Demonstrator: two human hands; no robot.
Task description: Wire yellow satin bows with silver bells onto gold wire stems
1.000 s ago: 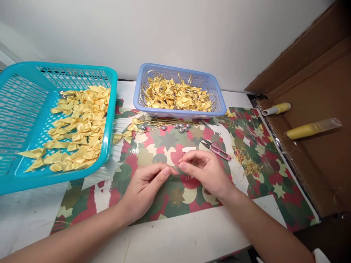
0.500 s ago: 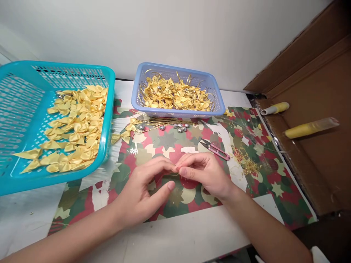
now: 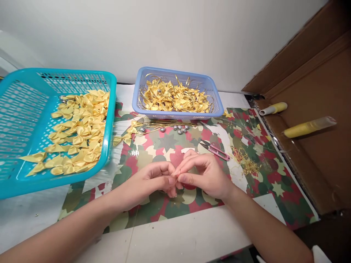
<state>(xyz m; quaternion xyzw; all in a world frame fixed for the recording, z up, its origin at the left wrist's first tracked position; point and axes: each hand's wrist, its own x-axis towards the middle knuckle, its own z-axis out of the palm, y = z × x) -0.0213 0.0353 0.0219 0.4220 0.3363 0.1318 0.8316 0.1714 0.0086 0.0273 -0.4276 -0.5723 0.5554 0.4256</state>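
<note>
My left hand (image 3: 157, 179) and my right hand (image 3: 205, 173) meet above the patterned mat, their fingertips almost touching. Both are closed in a pinch on a thin thread (image 3: 180, 171), of which only a short bit shows between the fingers. A faint strand (image 3: 135, 219) trails below my left hand toward the table edge. Whatever else the fingertips may hold is hidden. Beyond my right hand lies a pair of pink-handled thread snips (image 3: 215, 149). Small silver bells (image 3: 180, 130) sit on the mat past my hands.
A turquoise basket (image 3: 105, 153) with yellow ribbon bows (image 3: 82, 131) stands at left. Farther back is a blue-violet basket (image 3: 175, 114) of bows with gold cords. Gold cords (image 3: 170, 123) lie before it. Thread scraps (image 3: 248, 164) are at right, beside a cardboard wall (image 3: 309, 168) with yellow tubes (image 3: 309, 127).
My left thumb has closed in toward the fingertips, and the left hand has turned and come nearer the right. My right hand keeps its pinch nearly in place. The view has shifted slightly.
</note>
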